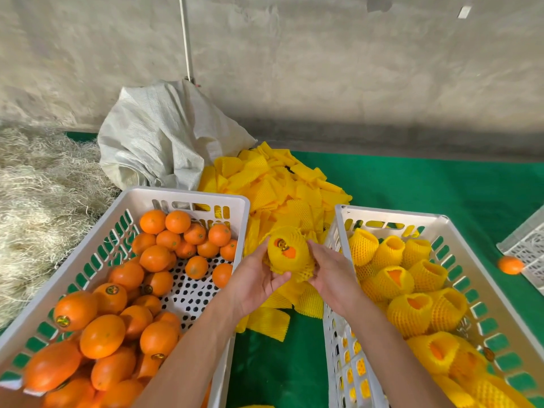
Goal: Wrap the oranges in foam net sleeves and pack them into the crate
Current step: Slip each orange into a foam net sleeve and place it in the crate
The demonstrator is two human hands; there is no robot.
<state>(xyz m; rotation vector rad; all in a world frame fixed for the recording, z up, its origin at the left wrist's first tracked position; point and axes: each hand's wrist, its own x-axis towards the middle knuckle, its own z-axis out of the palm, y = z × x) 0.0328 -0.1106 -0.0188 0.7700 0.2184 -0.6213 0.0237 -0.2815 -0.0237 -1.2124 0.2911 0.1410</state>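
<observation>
Between the two crates, my left hand [255, 280] and my right hand [332, 273] together hold an orange in a yellow foam net sleeve [290, 251]; orange peel and a sticker show through the sleeve's open end. The white crate on the left [188, 195] holds several bare oranges [103, 334]. Several sleeved oranges [412, 313] fill the white crate on the right [459, 231]. A heap of loose yellow foam net sleeves [282, 184] lies on the green mat beyond my hands.
A white woven sack [164, 134] slumps against the grey wall behind the left crate. Dry straw [38, 187] covers the floor at left. One stray orange [510, 265] lies on the green mat [426, 184] beside part of another white crate [527, 245] at the right edge.
</observation>
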